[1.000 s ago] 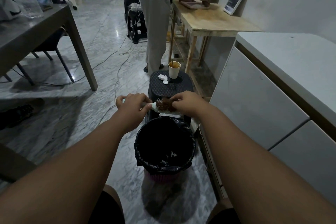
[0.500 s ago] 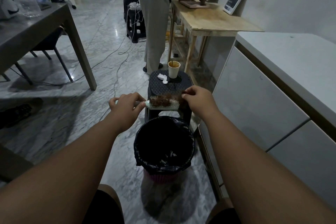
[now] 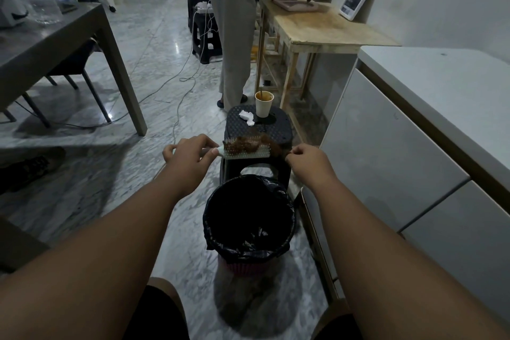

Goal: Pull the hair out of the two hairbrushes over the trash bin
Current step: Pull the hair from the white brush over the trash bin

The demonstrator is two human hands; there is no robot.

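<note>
Above trash bin [image 3: 210,219], left fingers [image 3: 199,144] grip hairbrush [image 3: 249,154], right fingers [image 3: 297,151] pinch hair [image 3: 248,142] (brown tuft)

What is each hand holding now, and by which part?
The left hand grips the hairbrush by its handle. The right hand pinches the brown hair by its end, at the tip of the brush.

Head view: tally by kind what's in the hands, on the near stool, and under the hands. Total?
hairbrush: 1
hair clump: 1
paper cup: 1
crumpled tissue: 1
trash bin: 1
Total: 5
</note>
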